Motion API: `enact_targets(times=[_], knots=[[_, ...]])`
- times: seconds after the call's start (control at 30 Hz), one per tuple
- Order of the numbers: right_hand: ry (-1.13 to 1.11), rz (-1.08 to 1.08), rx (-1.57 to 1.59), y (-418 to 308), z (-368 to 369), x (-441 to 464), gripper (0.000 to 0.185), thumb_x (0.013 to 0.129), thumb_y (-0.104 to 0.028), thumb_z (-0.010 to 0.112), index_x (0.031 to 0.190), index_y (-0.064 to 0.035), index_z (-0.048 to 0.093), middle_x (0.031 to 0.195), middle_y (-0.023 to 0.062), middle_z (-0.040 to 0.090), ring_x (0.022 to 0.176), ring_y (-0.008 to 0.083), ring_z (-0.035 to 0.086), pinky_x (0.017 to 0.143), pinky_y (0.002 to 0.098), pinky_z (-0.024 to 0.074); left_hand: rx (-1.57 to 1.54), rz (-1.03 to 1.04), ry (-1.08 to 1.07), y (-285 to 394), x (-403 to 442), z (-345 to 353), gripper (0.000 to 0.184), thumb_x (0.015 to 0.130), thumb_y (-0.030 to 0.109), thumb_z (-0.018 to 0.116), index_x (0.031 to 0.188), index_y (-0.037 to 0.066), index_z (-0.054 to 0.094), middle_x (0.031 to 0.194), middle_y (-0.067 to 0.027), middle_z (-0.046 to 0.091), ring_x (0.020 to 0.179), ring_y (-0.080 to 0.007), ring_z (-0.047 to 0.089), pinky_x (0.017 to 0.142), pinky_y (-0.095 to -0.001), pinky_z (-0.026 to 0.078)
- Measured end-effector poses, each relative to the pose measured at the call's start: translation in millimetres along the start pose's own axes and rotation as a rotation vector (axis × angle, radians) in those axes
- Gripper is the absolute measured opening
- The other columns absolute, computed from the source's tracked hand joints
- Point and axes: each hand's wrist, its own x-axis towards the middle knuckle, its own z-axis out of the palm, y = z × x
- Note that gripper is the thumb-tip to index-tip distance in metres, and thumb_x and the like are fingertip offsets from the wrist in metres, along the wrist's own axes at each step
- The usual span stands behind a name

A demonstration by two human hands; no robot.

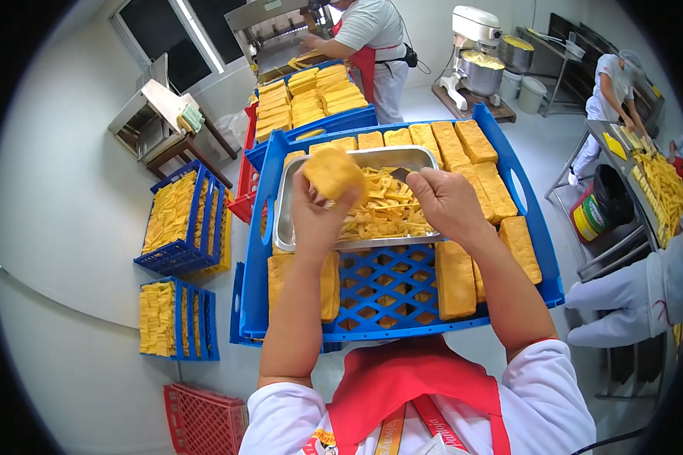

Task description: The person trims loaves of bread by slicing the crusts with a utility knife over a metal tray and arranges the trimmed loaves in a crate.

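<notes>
My left hand (pixel 322 212) grips a yellow loaf (pixel 332 176), raised over the left part of a metal tray (pixel 287 220). My right hand (pixel 449 201) is closed around a small knife (pixel 401 174); its short dark blade points left over the tray, and the handle is hidden in my fist. Between my hands, yellow trimmings (pixel 391 208) fill the tray. It rests on loaves in a blue crate (pixel 402 327). Loaves (pixel 455 280) stand in the crate on both sides of the tray and along its far edge. The crate's lattice floor shows in front.
Another blue crate of loaves (pixel 311 98) stands ahead, near a person in a red apron (pixel 364 64). Stacked crates (pixel 176 212) are at left, red crates (pixel 205 417) below them. A mixer (pixel 478 57) stands at the back. People work at a table (pixel 622 152) on the right.
</notes>
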Motion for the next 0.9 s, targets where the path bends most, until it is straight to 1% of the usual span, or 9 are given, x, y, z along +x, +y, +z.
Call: enact_targets(times=[0.03,0.07,0.17,0.4,0.47,0.63,0.73,0.8,0.9], knots=[[-0.002,0.0,-0.002,-5,0,-1,0.042,0.101,-0.041,0.053,0.083,-0.0052,0.065,0.075,0.0187,0.064,0.074,0.0408,0.064,0.064,0.0501,0.049,0.302,0.275,-0.029,-5,0,0,0.061,0.076,0.002,0.085,0.129,0.007,0.054,0.122,-0.0082,0.064,0.113,-0.0222,0.063,0.098,-0.0336,0.051],[0.034,-0.064,0.024,-10,1,-2,0.04,0.101,-0.039,0.054,0.082,-0.0053,0.064,0.074,0.0182,0.063,0.072,0.04,0.064,0.062,0.0496,0.0487,0.299,0.274,-0.029,-9,-1,-2,0.061,0.076,0.002,0.085,0.129,0.007,0.054,0.122,-0.0082,0.064,0.113,-0.0222,0.063,0.098,-0.0336,0.051],[0.106,-0.176,0.005,-13,7,-3,0.038,0.1,-0.037,0.056,0.079,-0.0056,0.062,0.071,0.0166,0.061,0.068,0.0387,0.064,0.058,0.0484,0.0484,0.667,0.541,-0.037,-2,-5,2,0.067,0.067,-0.002,0.084,0.127,0.01,0.056,0.121,-0.0122,0.063,0.116,-0.0283,0.062,0.098,-0.0369,0.05],[0.137,-0.25,-0.102,-13,14,-3,0.041,0.101,-0.038,0.054,0.076,-0.0062,0.06,0.07,0.0146,0.061,0.065,0.0379,0.063,0.057,0.0479,0.0491,0.682,0.562,-0.044,4,-10,10,0.063,0.066,-0.002,0.083,0.124,0.008,0.06,0.122,-0.0149,0.062,0.118,-0.0346,0.061,0.1,-0.0411,0.049],[0.11,-0.261,-0.094,-13,14,-3,0.042,0.102,-0.039,0.052,0.076,-0.0064,0.06,0.07,0.0148,0.061,0.065,0.038,0.063,0.057,0.0482,0.0491,0.668,0.543,-0.063,5,-12,10,0.063,0.067,-0.007,0.074,0.126,0.009,0.059,0.128,-0.018,0.058,0.122,-0.0392,0.056,0.102,-0.0454,0.049],[0.055,-0.256,-0.095,-17,15,-1,0.05,0.102,-0.044,0.051,0.072,-0.0057,0.062,0.069,0.0158,0.063,0.065,0.0387,0.064,0.058,0.0482,0.0491,0.684,0.55,-0.06,3,-14,10,0.063,0.066,-0.009,0.072,0.125,0.009,0.06,0.128,-0.0176,0.057,0.123,-0.0396,0.055,0.103,-0.0458,0.048],[-0.07,-0.135,-0.094,-22,11,-2,0.056,0.098,-0.05,0.055,0.069,-0.0043,0.065,0.066,0.0165,0.063,0.064,0.0379,0.065,0.059,0.046,0.0499,0.69,0.565,-0.064,3,-14,11,0.062,0.065,-0.009,0.073,0.123,0.008,0.061,0.127,-0.0172,0.058,0.122,-0.0405,0.055,0.103,-0.0462,0.048],[-0.155,0.038,0.111,-20,8,-1,0.062,0.095,-0.058,0.057,0.067,-0.0033,0.066,0.062,0.0167,0.062,0.063,0.0363,0.066,0.059,0.0439,0.0512,0.696,0.575,-0.059,3,-13,11,0.062,0.063,-0.009,0.074,0.122,0.007,0.061,0.127,-0.0168,0.058,0.122,-0.0413,0.055,0.103,-0.0464,0.047],[-0.108,0.115,0.209,-9,3,2,0.062,0.094,-0.06,0.056,0.074,-0.0034,0.068,0.065,0.017,0.064,0.068,0.0349,0.068,0.062,0.0441,0.0521,0.696,0.509,-0.043,3,-7,5,0.064,0.069,-0.006,0.078,0.128,0.008,0.057,0.126,-0.0146,0.059,0.12,-0.0366,0.059,0.103,-0.0432,0.049]])
